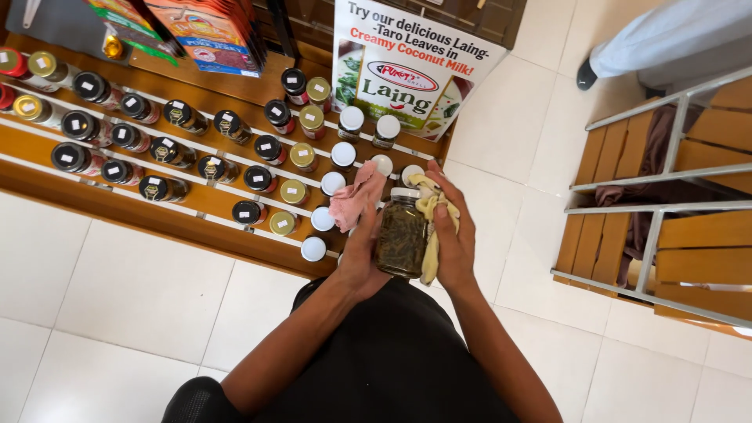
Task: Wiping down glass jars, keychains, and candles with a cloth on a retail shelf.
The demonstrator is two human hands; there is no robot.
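Note:
A glass jar (401, 237) of dark green leaves with a white lid is held upright between both hands, just in front of the shelf. My left hand (359, 258) grips its left side and also holds a pink cloth (356, 196) that hangs over the fingers. My right hand (452, 235) presses a pale yellow cloth (428, 223) against the jar's right side.
Stepped wooden shelves (196, 200) carry several rows of jars with black, gold and white lids (313, 249). A printed sign (407, 66) leans behind them. A metal-framed wooden cart (666, 227) stands at the right. Another person's shoe and trouser leg (627, 55) are at top right. White floor tiles lie below.

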